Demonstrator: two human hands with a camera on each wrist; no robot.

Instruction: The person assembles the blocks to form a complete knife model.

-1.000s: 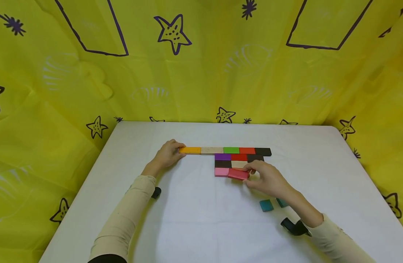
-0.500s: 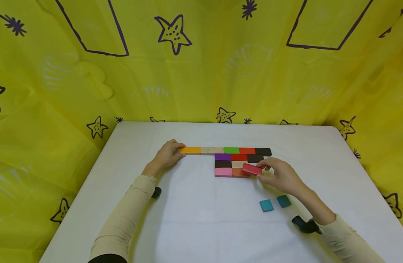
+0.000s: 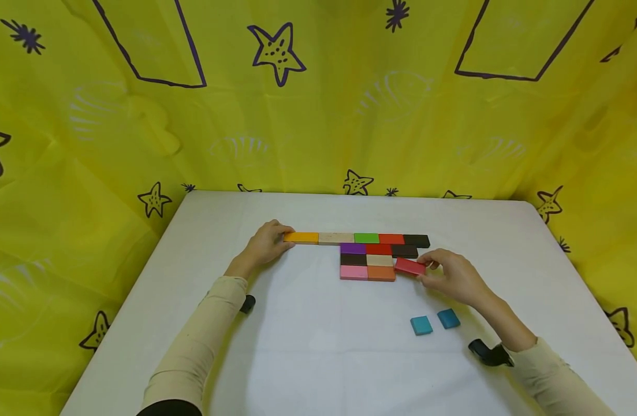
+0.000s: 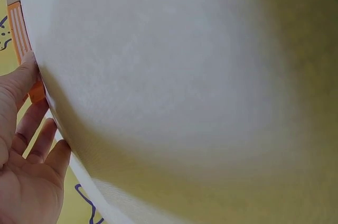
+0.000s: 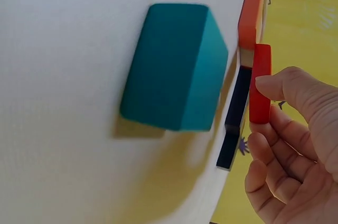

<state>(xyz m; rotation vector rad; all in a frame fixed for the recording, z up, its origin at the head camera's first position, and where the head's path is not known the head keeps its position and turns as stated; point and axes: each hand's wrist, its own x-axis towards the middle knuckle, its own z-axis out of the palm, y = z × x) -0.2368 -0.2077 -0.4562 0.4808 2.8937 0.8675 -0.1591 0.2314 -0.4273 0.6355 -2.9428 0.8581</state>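
In the head view my right hand (image 3: 455, 278) pinches a pinkish-red block (image 3: 409, 266) between thumb and fingers. The block is slightly tilted, at the right ends of the beige block (image 3: 379, 260) and the orange block (image 3: 381, 273). The right wrist view shows the thumb across the red block (image 5: 260, 87). At the far left of the top row, my left hand (image 3: 263, 245) holds the end of a yellow-orange block (image 3: 304, 237); the left wrist view shows the thumb on this block (image 4: 20, 33). Purple (image 3: 353, 248), pink (image 3: 353, 273) and black (image 3: 404, 251) blocks form part of the rows below.
Two teal blocks (image 3: 421, 325) (image 3: 449, 318) lie on the white table (image 3: 308, 346), nearer the body than the rows. The top row continues with beige, green (image 3: 367, 238), red and black blocks. A yellow patterned cloth (image 3: 318, 115) hangs behind the table.
My right hand has carried the red block rightward, from over the orange block to beside its right end. The left hand stays at the end of the top row.
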